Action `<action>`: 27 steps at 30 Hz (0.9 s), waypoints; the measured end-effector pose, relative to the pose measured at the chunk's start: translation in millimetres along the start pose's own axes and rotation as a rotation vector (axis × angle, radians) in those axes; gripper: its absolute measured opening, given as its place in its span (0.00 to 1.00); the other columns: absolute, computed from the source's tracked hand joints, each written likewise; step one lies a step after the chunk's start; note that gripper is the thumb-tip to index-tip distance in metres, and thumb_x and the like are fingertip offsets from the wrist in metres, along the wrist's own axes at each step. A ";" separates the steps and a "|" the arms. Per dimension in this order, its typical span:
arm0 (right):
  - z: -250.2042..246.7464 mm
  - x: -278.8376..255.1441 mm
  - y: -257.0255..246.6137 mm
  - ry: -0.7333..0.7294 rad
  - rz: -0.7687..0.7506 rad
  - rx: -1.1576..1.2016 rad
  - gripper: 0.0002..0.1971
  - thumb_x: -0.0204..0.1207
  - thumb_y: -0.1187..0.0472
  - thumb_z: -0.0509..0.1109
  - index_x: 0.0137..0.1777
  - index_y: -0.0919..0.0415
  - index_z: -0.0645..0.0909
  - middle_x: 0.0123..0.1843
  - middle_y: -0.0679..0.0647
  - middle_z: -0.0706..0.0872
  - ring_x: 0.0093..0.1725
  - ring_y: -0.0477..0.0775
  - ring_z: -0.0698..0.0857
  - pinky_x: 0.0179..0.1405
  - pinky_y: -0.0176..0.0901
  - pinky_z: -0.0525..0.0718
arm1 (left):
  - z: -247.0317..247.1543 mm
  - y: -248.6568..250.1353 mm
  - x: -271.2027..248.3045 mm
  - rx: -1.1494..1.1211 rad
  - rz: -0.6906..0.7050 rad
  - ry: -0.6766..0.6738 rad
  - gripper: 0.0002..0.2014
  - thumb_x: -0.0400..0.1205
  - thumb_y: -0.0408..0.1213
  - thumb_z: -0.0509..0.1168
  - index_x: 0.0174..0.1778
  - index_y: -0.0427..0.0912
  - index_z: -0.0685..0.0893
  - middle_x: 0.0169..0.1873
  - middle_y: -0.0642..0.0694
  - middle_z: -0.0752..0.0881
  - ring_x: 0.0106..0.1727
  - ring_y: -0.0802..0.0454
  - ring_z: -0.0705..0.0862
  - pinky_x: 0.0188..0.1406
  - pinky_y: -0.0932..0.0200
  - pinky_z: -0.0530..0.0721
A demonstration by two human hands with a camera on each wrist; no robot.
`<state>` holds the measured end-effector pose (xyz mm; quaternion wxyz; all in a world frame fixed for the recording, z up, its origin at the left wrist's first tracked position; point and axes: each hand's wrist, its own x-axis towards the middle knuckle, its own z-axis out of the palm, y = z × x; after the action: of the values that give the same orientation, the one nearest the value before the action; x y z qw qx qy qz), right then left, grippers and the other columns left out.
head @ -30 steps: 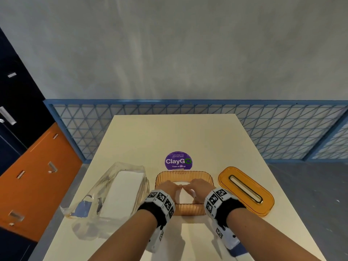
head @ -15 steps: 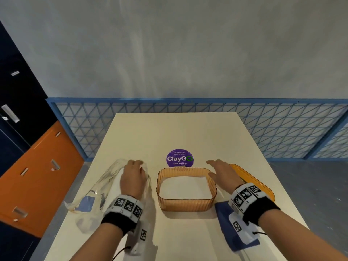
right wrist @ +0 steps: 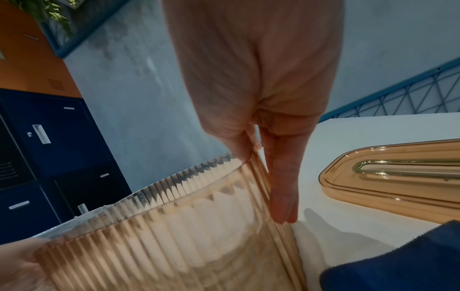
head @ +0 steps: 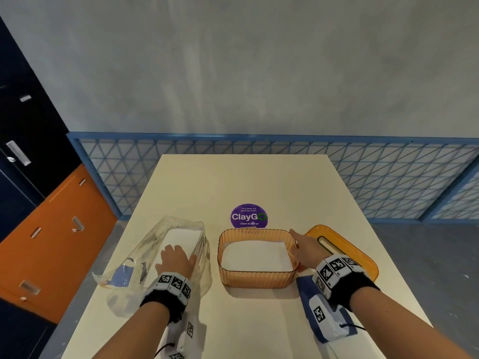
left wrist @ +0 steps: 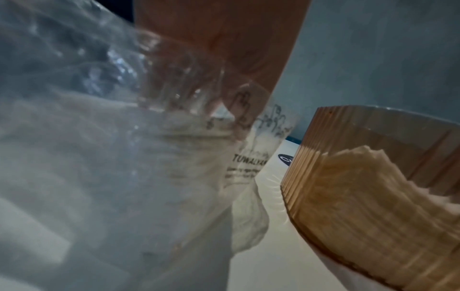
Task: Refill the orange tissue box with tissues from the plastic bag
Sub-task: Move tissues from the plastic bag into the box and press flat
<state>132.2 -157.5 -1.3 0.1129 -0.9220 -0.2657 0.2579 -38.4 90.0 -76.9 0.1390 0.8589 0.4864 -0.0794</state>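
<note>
Purple ClayGo sticker (head: 248, 216) on table (head: 233, 182); blue cloth (right wrist: 398, 261), apparently.

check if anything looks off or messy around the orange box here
Nothing stands out. The ribbed orange plastic tissue box sits upright with its white tissues lying flat, and its orange slotted lid lies off to the right.

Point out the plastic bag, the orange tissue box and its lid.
plastic bag (head: 134, 260), head view, clear left wall.
orange tissue box (head: 256, 279), head view, ribbed near wall.
lid (head: 363, 263), head view, flat top right of slot.
</note>
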 end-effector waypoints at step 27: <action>-21.6 -3.4 -6.2 0.028 -0.009 0.061 0.30 0.85 0.55 0.56 0.84 0.56 0.49 0.74 0.64 0.75 0.66 0.58 0.79 0.60 0.45 0.80 | -91.3 2.9 -36.3 -0.155 0.135 0.246 0.12 0.83 0.26 0.53 0.61 0.31 0.75 0.53 0.31 0.85 0.55 0.34 0.84 0.45 0.48 0.79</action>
<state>138.6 -155.8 20.4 0.1456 -0.9206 -0.2601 0.2524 -54.4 87.9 20.0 0.1493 0.8797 0.4455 0.0736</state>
